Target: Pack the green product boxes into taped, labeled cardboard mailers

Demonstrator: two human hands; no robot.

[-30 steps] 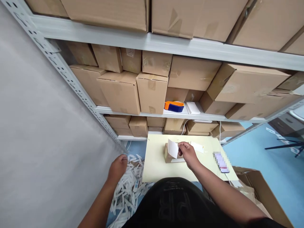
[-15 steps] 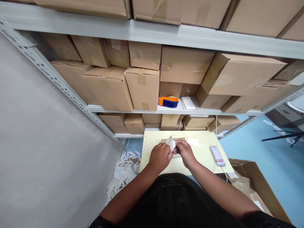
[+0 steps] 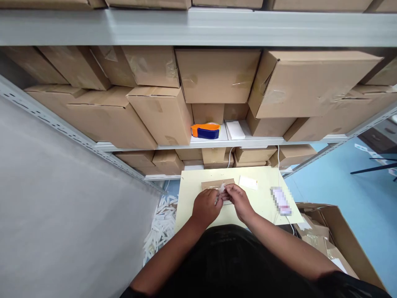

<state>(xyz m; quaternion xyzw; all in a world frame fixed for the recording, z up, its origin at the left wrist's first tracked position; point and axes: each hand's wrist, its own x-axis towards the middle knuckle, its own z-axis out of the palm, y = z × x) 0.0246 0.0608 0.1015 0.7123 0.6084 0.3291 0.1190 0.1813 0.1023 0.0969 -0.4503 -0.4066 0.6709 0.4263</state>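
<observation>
My left hand (image 3: 206, 205) and my right hand (image 3: 237, 200) meet over a small brown cardboard box (image 3: 214, 183) on a pale yellow table (image 3: 192, 194). Both hands pinch a small white label (image 3: 222, 188) between their fingertips, just above the box. Most of the label is hidden by my fingers. A second white label (image 3: 248, 182) lies flat on the table to the right of the box. A blurred phone (image 3: 281, 200) with a cable rests further right.
A metal rack (image 3: 198, 27) packed with cardboard boxes stands behind the table. An orange and blue tape dispenser (image 3: 205, 130) and a white pad (image 3: 235, 129) sit on its shelf. White paper strips (image 3: 159, 227) litter the floor at left. An open carton (image 3: 333, 244) stands at right.
My left hand came up from the paper strips on the floor and joined the right hand on the label. The label went from held upright to pinched low over the box.
</observation>
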